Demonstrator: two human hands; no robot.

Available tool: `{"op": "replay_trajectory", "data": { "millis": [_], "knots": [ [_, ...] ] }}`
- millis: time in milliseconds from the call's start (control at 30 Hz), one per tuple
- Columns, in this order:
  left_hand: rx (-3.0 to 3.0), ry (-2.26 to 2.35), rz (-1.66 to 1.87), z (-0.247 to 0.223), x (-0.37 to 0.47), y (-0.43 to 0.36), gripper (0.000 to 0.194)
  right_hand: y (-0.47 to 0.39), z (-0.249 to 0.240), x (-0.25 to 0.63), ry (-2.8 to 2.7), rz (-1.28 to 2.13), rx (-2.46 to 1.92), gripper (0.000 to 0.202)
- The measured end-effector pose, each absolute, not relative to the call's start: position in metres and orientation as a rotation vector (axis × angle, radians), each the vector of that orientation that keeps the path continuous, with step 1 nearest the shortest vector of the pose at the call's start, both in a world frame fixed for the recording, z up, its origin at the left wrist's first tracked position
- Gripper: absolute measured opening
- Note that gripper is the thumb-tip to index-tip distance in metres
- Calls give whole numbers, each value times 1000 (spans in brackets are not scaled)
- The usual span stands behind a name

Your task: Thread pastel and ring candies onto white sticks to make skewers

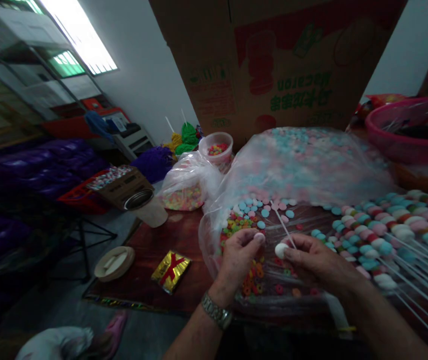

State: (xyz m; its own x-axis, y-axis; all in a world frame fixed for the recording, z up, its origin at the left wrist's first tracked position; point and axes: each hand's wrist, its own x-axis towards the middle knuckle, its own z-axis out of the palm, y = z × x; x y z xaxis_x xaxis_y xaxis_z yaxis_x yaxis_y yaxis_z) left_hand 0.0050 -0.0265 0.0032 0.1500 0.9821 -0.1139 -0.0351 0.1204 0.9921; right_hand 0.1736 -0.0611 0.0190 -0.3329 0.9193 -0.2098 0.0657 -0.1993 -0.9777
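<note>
My left hand (238, 257) pinches a small pink candy (259, 237) between thumb and fingertips. In my right hand (315, 262) is a thin white stick (284, 222), tilted up and to the left, with a white candy (281, 250) at its lower part by the fingers. The two hands are close together but apart. Beneath them, a clear plastic sheet (208, 240) holds loose ring-shaped candies (252, 280) and pastel discs (265, 213). Beside my right hand lie several finished-looking candy skewers (381, 230) with white sticks pointing toward me.
A large clear bag of pastel candies (304, 160) sits behind, before a tall cardboard box (274, 65). Leftward are a bag of small rings (183, 195), a plastic tub (217, 150), a gold packet (170, 270) and a round dish (114, 263). A pink basin (412, 125) stands right.
</note>
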Motion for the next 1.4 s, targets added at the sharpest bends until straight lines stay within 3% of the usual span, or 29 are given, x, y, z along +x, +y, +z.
{"op": "replay_trajectory", "data": {
  "millis": [100, 500, 700, 833, 1067, 1400],
  "knots": [
    [1047, 1001, 998, 5, 20, -43, 29, -78, 23, 164, -1202, 1754, -1053, 30],
    [1253, 835, 955, 7, -1, -75, 26, -100, 9, 132, -892, 1604, -1064, 32],
    [1342, 522, 795, 22, -5, -83, 38, -108, 5, 141, -552, 1939, -1028, 25],
    [1401, 585, 637, 24, -9, -80, 24, -111, 0, 143, -448, 2056, -997, 22],
    [888, 814, 950, -1, -3, -77, 28, -111, -5, 154, -312, 1916, -756, 10],
    [675, 800, 790, -3, -1, -87, 21, -99, 3, 162, -213, 1767, -787, 14]
  ]
}}
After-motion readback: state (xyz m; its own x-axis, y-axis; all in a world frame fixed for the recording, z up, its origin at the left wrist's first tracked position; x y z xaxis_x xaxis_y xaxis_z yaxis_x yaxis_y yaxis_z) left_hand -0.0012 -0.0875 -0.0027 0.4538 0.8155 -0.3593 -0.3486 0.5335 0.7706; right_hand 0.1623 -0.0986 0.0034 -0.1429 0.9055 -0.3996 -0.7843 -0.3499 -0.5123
